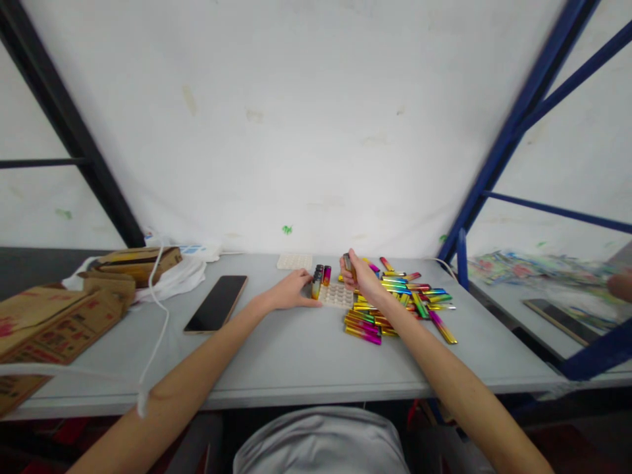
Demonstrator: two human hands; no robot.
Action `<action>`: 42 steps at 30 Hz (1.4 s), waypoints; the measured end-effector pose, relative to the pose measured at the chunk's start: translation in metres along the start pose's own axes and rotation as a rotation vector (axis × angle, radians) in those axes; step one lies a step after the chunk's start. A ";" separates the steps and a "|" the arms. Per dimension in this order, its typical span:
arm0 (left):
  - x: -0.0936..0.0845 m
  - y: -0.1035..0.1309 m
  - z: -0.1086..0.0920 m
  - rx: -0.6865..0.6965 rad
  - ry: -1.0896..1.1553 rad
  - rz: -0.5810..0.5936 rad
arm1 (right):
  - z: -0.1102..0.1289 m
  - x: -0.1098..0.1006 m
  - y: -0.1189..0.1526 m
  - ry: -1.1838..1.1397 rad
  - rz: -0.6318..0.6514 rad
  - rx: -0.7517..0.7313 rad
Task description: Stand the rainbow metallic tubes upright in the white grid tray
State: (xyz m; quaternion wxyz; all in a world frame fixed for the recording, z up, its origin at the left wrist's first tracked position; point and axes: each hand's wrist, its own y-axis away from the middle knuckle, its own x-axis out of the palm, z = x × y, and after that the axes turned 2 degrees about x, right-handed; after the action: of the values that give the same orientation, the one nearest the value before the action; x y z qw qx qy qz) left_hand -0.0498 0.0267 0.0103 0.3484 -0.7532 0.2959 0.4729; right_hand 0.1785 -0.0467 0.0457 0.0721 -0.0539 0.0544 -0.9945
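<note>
While the spread left hand [291, 291] flanks upright lighters [316, 284], right hand [364, 278] pinches one — tilted.

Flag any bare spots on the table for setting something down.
Bare on the table: front strip between the forearms, below the tray; right of the lighter pile, towards the blue post; small patch between phone and far tray.
Crowded: the near tray, with both hands (left, right) and the pile; left end, boxes.
</note>
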 end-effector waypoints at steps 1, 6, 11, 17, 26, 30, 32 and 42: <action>0.000 0.000 0.000 -0.001 -0.003 -0.001 | -0.001 0.000 -0.001 0.001 -0.004 0.025; 0.000 0.000 0.001 0.003 -0.007 -0.004 | -0.017 0.000 -0.004 0.145 -0.180 0.033; 0.000 0.000 0.001 0.002 -0.006 -0.004 | -0.027 0.005 -0.006 0.273 -0.251 0.023; 0.001 0.000 0.001 0.016 0.019 -0.036 | -0.027 0.004 -0.005 0.330 -0.209 -0.004; 0.000 0.001 0.001 0.017 0.019 -0.006 | -0.029 0.007 -0.004 0.439 -0.164 -0.137; -0.001 0.001 -0.001 0.014 0.025 -0.017 | -0.027 0.005 -0.002 0.659 -0.202 -0.288; -0.002 0.001 -0.002 0.011 0.021 -0.009 | -0.024 0.005 0.000 0.736 -0.228 -0.342; -0.002 0.001 -0.003 0.015 0.002 -0.010 | -0.022 0.008 0.003 0.887 -0.209 -0.397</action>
State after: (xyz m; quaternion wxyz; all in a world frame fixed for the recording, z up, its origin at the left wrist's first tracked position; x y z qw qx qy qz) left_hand -0.0500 0.0240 0.0127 0.3563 -0.7524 0.2961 0.4682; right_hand 0.1682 -0.0482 0.0247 -0.0697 0.3567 0.2624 -0.8939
